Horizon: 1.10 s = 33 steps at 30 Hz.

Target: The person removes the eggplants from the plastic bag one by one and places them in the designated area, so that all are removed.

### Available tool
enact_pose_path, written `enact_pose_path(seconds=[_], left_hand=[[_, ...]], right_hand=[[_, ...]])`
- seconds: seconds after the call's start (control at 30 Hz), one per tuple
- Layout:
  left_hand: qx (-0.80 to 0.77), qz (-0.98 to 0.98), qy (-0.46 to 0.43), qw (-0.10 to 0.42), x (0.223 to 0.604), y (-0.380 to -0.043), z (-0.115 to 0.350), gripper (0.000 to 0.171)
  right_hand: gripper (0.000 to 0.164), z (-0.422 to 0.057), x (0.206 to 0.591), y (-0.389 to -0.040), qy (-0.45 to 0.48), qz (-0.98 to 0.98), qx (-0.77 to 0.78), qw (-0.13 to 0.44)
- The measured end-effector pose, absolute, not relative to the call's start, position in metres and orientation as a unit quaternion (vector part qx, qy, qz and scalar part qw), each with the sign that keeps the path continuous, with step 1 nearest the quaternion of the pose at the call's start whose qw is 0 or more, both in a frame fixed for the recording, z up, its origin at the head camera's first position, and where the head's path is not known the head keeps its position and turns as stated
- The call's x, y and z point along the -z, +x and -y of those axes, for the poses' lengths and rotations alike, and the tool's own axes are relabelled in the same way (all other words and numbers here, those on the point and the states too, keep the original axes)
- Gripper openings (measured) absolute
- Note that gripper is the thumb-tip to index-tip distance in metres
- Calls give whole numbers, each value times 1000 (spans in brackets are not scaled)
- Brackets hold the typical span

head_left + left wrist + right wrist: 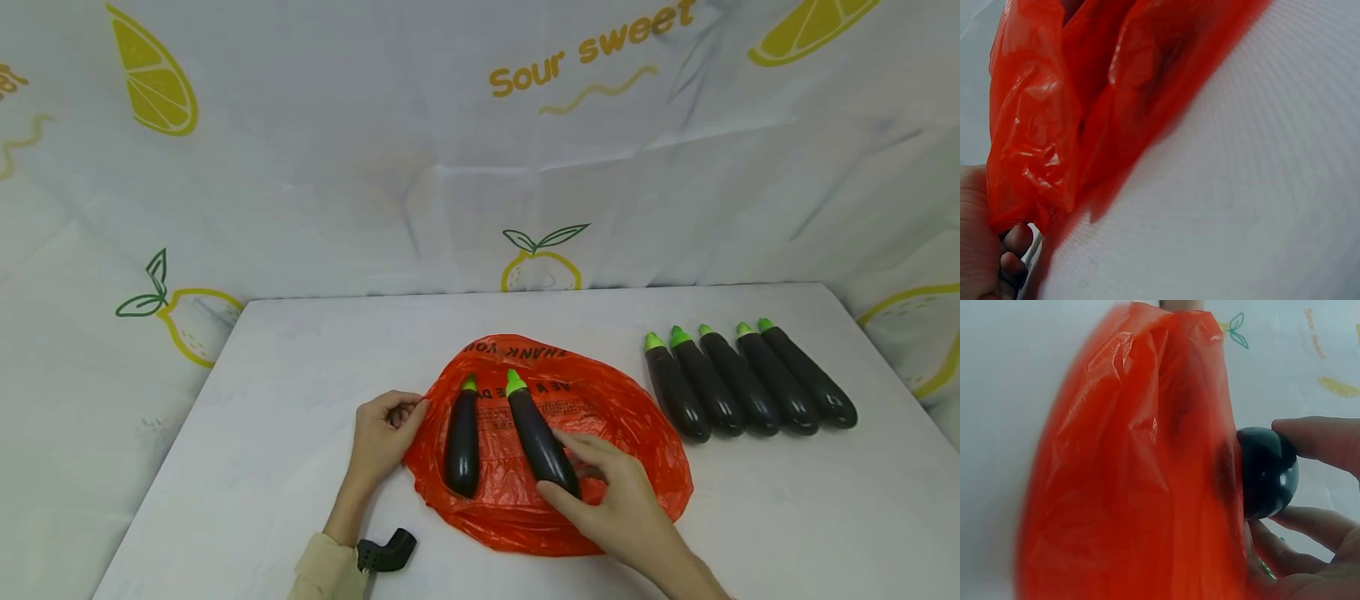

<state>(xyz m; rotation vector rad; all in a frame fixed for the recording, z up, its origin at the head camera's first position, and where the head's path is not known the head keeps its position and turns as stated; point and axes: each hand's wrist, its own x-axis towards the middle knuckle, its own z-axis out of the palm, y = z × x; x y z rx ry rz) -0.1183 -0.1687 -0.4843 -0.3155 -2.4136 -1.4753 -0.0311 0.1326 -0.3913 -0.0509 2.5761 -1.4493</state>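
A red plastic bag with black lettering lies spread on the table, its rim raised around the sides. My left hand pinches the bag's left edge, curled fingers visible below the gathered plastic in the left wrist view. One dark eggplant with a green tip lies in the bag's left part. Over the bag's middle, my right hand grips a second eggplant near its thick end, thumb on one side and fingers on the other. The right wrist view shows that rounded end between them.
Several eggplants lie side by side at the table's right, green tips pointing to the back. A black wrist mount sits by the left sleeve. Behind the white table hangs a lemon-printed cloth.
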Motion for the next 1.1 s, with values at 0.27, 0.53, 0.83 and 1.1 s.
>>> enact_pose_path(seconds=[0.27,0.53,0.83,1.1], left_hand=[[514,838,-108,147,484,-118,168,4],[517,837,-106,144,485,-118,169,3],[515,837,-106,151,487,-119,168,4],[522,836,-99,139,484,-118,168,4]], right_hand=[[62,-145,391,-26,-8,-880,470,66],[63,-154,390,-25,-12,-891,453,32],[63,-165,390,-21,-5,-906,422,5],[64,-174,387,-18,13,-915,404,3]])
